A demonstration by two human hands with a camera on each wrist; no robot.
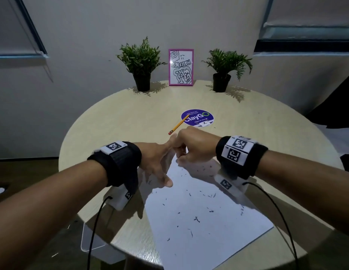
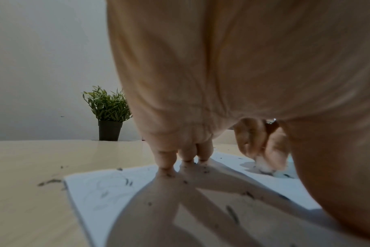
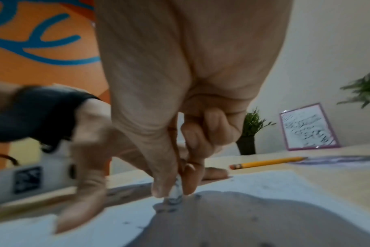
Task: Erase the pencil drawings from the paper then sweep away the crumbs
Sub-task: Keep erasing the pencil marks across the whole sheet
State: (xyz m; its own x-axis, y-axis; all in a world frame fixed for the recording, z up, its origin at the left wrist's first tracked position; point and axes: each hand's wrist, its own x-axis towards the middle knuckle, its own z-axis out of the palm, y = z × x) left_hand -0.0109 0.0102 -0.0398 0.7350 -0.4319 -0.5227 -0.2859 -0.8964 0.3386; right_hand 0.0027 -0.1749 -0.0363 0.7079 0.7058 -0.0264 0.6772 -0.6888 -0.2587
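Note:
A white paper (image 1: pixel 201 209) lies on the round table, strewn with dark eraser crumbs (image 1: pixel 197 219). My left hand (image 1: pixel 162 162) presses its straight, spread fingers (image 2: pixel 165 160) on the paper's upper left part. A faint pencil drawing (image 2: pixel 108 188) shows just left of those fingers. My right hand (image 1: pixel 181 152) is at the paper's far edge, beside the left index finger. Its thumb and fingers pinch a small white eraser (image 3: pixel 176 192) whose tip touches the paper; the eraser (image 2: pixel 264 167) also shows in the left wrist view.
A yellow pencil (image 1: pixel 177 125) lies just beyond the hands, its tip on a purple round sticker (image 1: pixel 198 117). Two potted plants (image 1: pixel 142 63) (image 1: pixel 226 69) and a pink-framed picture (image 1: pixel 181 67) stand at the table's (image 1: pixel 111 123) far edge. More crumbs (image 2: pixel 51 181) lie on the table left of the paper.

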